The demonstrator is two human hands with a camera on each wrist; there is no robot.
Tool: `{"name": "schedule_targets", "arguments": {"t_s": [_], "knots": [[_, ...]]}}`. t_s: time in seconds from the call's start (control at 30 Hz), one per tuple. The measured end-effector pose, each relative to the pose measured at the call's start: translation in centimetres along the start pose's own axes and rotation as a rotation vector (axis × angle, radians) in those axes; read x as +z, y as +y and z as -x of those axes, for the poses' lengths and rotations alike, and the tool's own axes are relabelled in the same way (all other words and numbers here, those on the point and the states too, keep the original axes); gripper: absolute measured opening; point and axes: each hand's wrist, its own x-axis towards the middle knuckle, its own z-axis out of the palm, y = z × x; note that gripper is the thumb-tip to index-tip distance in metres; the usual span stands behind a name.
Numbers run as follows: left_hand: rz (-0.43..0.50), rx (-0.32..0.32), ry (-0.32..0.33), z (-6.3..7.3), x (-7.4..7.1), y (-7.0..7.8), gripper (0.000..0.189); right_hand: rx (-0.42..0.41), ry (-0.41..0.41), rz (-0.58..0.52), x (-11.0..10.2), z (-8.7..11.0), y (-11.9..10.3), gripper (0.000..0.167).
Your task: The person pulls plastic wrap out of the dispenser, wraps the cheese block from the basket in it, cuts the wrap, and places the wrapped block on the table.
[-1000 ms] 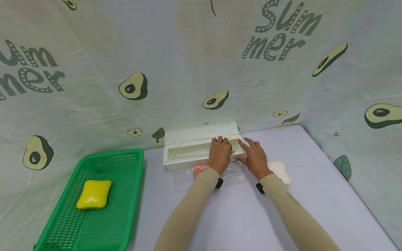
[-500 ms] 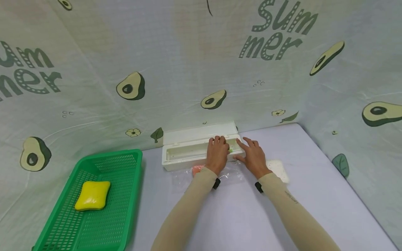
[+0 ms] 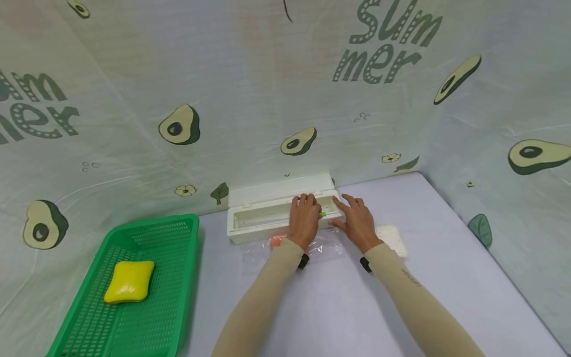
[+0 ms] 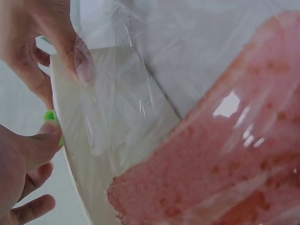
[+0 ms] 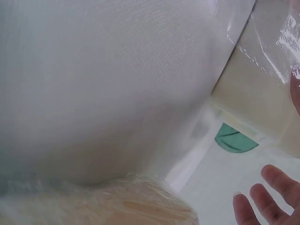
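A long white cling film box stands at the back of the table with its lid raised behind it. My left hand curls over its front edge; in the left wrist view the thumb presses a small green slider, with the index finger hidden. My right hand grips the box's right end, thumb on the front wall, other fingers spread. Clear film hangs down the front and covers a flat, rough pink piece on the table, partly hidden by my left arm in the head view.
A whitish slab lies beside my right wrist; its edge looks film-wrapped in the right wrist view. On the left, a green basket holds a shiny yellow cushion-shaped piece. An avocado-print cloth wall rises right behind the box.
The head view has turned slightly to the right, so everything sits further left. Both hands keep their places on the box and the slider.
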Motion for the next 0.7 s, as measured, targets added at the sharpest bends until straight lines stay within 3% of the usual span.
{"name": "schedule_targets", "arguments": {"t_s": [0.4, 0.57, 0.7], "knots": [[-0.012, -0.011, -0.019, 0.26, -0.03, -0.58, 0.018, -0.014, -0.002, -0.001, 0.31, -0.19, -0.44, 0.078], [0.026, 0.008, 0.0, -0.06, 0.26, -0.85, 0.017, -0.02, 0.005, -0.005, 0.28, -0.19, -0.48, 0.082], [0.062, -0.003, -0.006, -0.64, 0.21, -0.2, 0.016, -0.02, 0.03, -0.004, 0.43, -0.11, -0.5, 0.084]]}}
